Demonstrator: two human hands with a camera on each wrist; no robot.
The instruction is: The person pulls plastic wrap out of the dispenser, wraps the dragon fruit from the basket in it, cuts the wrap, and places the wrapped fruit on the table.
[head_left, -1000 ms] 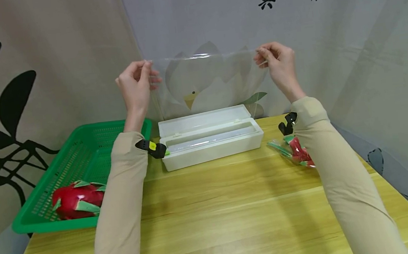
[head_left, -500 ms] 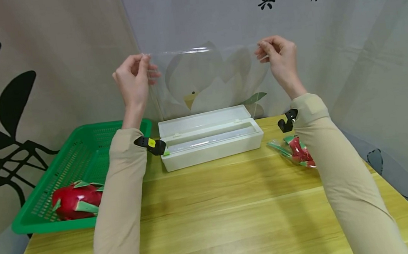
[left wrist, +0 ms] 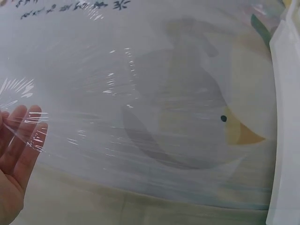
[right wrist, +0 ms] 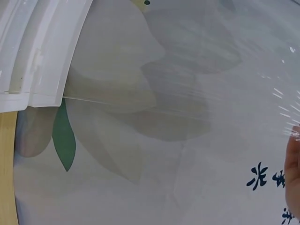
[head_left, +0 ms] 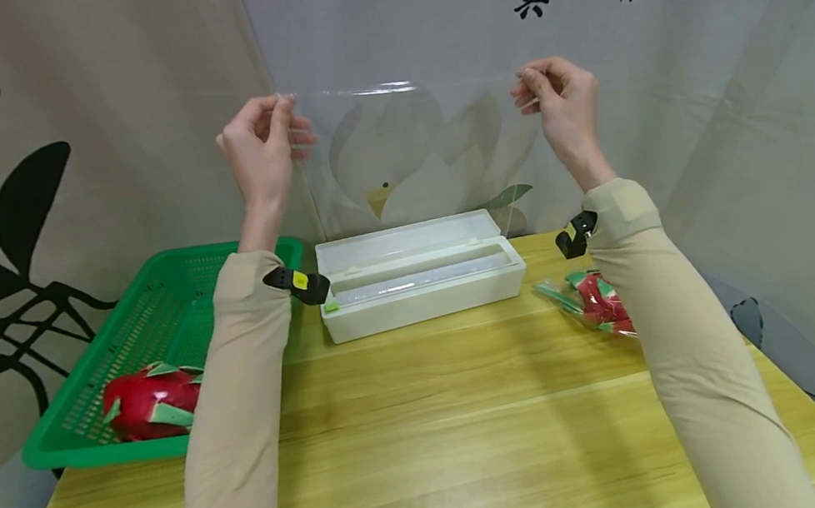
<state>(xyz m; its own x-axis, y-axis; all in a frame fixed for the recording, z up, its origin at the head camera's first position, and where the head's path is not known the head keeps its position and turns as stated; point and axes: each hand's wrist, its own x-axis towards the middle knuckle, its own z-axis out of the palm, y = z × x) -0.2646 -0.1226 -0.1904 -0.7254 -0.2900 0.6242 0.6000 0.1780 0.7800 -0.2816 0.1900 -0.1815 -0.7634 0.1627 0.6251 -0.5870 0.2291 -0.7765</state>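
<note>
A sheet of clear cling film (head_left: 395,146) is stretched upright between the two hands above a white dispenser box (head_left: 428,298). My left hand (head_left: 263,149) pinches the film's upper left corner between thumb and forefinger. At the upper right corner, my right hand (head_left: 565,114) pinches it the same way. The box's lid stands raised at the back, and a film roll (head_left: 418,279) lies inside. In the left wrist view the cling film (left wrist: 108,103) shows creases fanning out from the fingers. The right wrist view catches only part of the right hand (right wrist: 293,173) at its edge.
A green basket (head_left: 59,440) stands at the left, holding a red dragon fruit (head_left: 148,401) partly behind the left sleeve. Near the right forearm lies a clear bag (head_left: 564,299) with red and green pieces. A printed curtain (head_left: 735,82) hangs behind the wooden table (head_left: 475,447).
Both hands have risen steadily and spread slightly apart, drawing the cling film higher above the box. The box, basket and bag have stayed in place.
</note>
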